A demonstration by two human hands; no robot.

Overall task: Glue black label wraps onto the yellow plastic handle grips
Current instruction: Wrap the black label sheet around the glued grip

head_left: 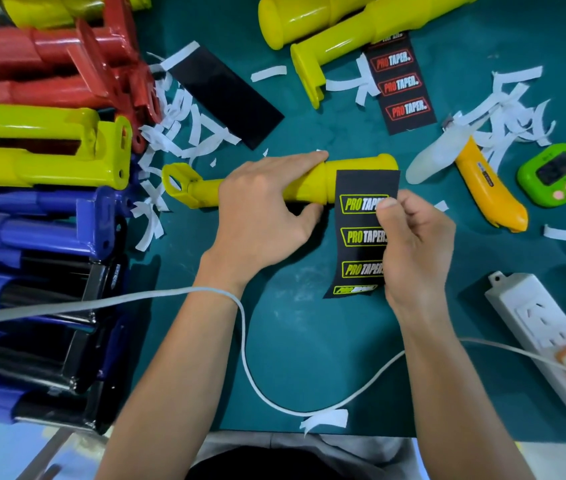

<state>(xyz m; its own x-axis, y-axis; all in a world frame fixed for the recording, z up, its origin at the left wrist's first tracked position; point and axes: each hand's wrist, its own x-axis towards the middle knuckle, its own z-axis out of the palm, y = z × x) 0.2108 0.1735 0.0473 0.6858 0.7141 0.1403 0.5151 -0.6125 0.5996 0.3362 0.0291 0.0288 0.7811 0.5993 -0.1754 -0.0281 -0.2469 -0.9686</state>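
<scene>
Left grip (261,202) clasping yellow handle (309,183), right grip (413,237) pinching black label (361,237), seemingly touching handle

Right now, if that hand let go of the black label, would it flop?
Probably floppy: the black label bends where it drapes off the yellow handle. Likely very light too: the right hand holds it by a fingertip pinch.

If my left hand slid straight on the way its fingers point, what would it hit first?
The left hand would probably meet the black label wrap on the yellow grip.
</scene>
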